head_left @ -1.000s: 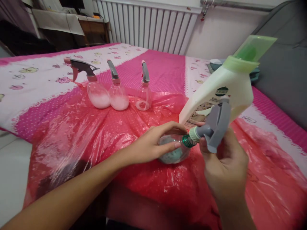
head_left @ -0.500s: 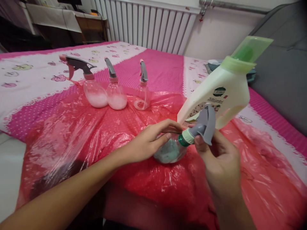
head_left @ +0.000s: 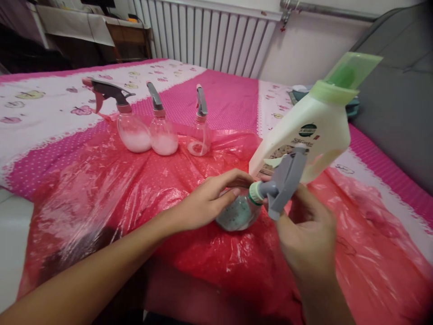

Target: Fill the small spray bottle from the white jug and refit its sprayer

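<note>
A clear spray bottle [head_left: 237,214] with greenish, bubbly liquid lies tilted on a red plastic sheet [head_left: 149,180], its neck pointing right. My left hand [head_left: 211,198] is wrapped over the bottle's body, thumb on the near side. At the neck sits a grey spray head [head_left: 287,180] with a pale green collar [head_left: 256,193]. My right hand [head_left: 306,230] grips this head from the right; some of its fingers are hidden behind it. Close behind stands a large cream detergent bottle [head_left: 304,131] with a translucent green cap, leaning right in view.
Three more spray bottles with pink collars stand at the back of the sheet: left [head_left: 133,135], middle [head_left: 164,135] and right [head_left: 199,137]. The sheet covers part of a pink-and-white bedspread [head_left: 226,99]. Beyond are a radiator [head_left: 206,36] and a grey padded headboard [head_left: 395,90].
The spray head has turned on the bottle's neck, and its collar now sits closer over the green threads. My right fingers have shifted around it; my left hand stays on the bottle.
</note>
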`<action>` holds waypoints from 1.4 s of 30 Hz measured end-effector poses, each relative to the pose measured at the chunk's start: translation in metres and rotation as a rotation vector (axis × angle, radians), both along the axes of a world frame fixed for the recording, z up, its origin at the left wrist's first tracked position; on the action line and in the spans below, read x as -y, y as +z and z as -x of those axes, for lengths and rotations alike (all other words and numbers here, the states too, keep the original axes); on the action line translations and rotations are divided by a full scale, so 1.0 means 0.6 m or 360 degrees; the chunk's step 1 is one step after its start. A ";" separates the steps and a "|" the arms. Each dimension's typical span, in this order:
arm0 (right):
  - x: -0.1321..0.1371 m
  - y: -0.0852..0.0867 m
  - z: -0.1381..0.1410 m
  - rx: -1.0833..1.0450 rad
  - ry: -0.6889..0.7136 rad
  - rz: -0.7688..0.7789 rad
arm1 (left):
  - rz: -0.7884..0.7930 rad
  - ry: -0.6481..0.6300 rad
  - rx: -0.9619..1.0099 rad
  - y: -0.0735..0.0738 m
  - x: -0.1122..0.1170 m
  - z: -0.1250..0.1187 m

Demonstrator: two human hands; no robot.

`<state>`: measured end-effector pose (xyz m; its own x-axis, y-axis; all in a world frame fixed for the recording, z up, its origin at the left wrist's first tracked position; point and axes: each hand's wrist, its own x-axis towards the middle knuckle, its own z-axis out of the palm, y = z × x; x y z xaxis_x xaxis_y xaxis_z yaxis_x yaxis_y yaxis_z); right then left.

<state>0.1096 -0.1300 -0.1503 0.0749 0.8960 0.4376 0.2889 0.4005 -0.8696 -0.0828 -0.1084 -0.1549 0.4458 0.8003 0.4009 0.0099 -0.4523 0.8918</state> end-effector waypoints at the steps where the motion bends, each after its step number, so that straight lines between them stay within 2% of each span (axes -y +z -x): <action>1: -0.001 0.000 0.000 -0.0023 0.0039 0.0030 | -0.0001 0.0001 0.0008 0.000 0.000 0.000; 3: -0.002 0.000 -0.001 -0.0044 0.0023 0.0040 | 0.0000 0.0002 0.0003 0.001 0.000 0.000; 7: -0.002 -0.001 0.001 0.0028 -0.0143 -0.0118 | 0.0003 0.0008 -0.0023 0.002 0.000 0.000; 18: -0.007 0.002 0.006 0.0037 -0.0004 0.0089 | -0.0081 0.0019 -0.0089 0.002 0.000 0.000; 24: -0.005 -0.001 0.008 0.0030 -0.0062 0.0043 | -0.0074 0.0040 -0.0118 0.003 0.001 0.000; 31: -0.001 0.001 0.013 -0.0075 0.0122 0.0102 | -0.0074 0.0017 -0.0075 0.006 0.003 -0.003; 37: -0.006 -0.002 0.012 -0.0047 0.0057 0.0113 | -0.0086 0.0028 -0.0075 0.005 0.002 -0.003; 42: -0.006 -0.003 0.005 -0.0033 -0.0008 0.0032 | -0.0066 0.0050 -0.0099 0.002 0.002 -0.001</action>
<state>0.1064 -0.1266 -0.1523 0.0880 0.9042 0.4180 0.2727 0.3818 -0.8831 -0.0821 -0.1095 -0.1540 0.4461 0.7976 0.4061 0.0794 -0.4872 0.8697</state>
